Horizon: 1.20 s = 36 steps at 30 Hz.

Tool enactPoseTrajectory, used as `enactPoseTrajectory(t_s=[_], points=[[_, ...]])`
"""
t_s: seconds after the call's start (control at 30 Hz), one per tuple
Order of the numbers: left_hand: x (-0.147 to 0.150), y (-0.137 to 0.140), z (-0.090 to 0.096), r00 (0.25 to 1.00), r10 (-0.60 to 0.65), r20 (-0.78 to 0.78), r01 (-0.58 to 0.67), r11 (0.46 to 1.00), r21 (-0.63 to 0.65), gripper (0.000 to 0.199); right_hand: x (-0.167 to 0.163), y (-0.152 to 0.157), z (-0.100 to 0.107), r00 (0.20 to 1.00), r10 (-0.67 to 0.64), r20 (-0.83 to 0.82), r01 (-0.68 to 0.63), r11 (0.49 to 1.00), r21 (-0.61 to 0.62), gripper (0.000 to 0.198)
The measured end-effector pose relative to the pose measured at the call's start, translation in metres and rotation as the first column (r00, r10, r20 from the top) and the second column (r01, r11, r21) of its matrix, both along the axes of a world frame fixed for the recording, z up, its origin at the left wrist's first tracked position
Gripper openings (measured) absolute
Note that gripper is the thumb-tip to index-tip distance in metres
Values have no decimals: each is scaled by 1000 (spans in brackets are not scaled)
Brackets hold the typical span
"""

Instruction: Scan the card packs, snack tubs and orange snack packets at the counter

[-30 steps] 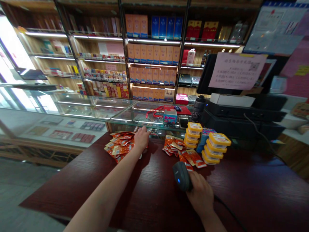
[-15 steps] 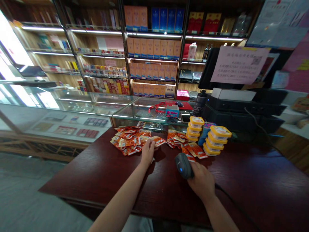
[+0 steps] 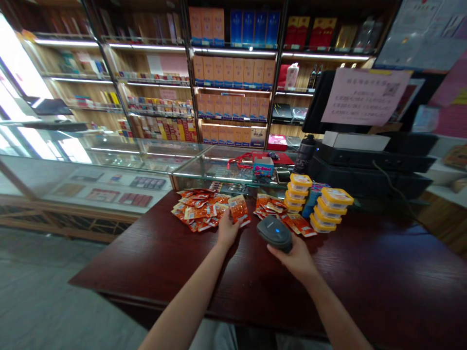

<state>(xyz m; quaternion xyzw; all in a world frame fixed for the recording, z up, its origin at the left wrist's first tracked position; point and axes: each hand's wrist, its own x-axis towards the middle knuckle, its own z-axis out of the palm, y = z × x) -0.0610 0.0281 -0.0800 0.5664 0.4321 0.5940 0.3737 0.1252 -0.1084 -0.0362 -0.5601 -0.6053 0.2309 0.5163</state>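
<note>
On my feed, scanner [image 3: 273,231] grip hidden inside right hand [image 3: 297,258]. Print on sachet [image 3: 239,210] too small for me. Forearms [image 3: 191,294] cut by bottom edge. Upper-left shelf goods [image 3: 65,24] blurred.

The one view looks from the person's head, facing forward and down across a dark wooden counter [image 3: 164,262]. It is wide: the left hand [image 3: 227,233] and right hand [image 3: 299,260] lie near the lens, around mid-frame, with the arms entering from the bottom edge. Farther off come a glass case [image 3: 146,151] and, across the top, lit shelves [image 3: 233,51].
</note>
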Motion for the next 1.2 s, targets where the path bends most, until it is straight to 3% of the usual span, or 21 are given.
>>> enactPoseTrajectory(t_s=[0.07,0.17,0.47,0.6,0.7,0.77,0.83,0.9,1.1,1.2], points=[[-1,1,0,998,21,-65,-21,1000,3,35,-5,2,4,996,73,-55,-75,997,-27,41],[-2,2,-2,996,43,-81,-43,999,3,36,-11,3,9,988,125,-94,-134,987,-93,38],[-4,8,-15,990,25,-142,-16,998,65,36,-18,4,7,992,83,-93,-96,985,-141,37],[-4,8,-11,984,73,-164,-57,994,96,35,-18,1,14,995,92,-49,-98,988,-121,32],[-2,7,-8,991,51,-120,-43,997,64,33,-15,-5,19,992,80,100,-72,994,-87,26],[-1,6,-7,998,-3,-66,5,999,38,34,-10,-10,19,950,-2,311,32,995,-93,23],[1,4,-6,998,-68,-11,68,998,-14,35,-3,-15,14,842,-86,533,150,986,-77,20],[1,3,-6,992,-117,40,120,988,-93,37,5,-19,6,736,-126,666,184,983,-18,17],[3,1,-1,989,-141,53,149,964,-219,45,27,-27,-28,599,-265,755,158,964,213,21],[7,-2,3,992,-127,-4,120,945,-304,44,33,-27,-37,592,-304,746,154,952,266,22]])
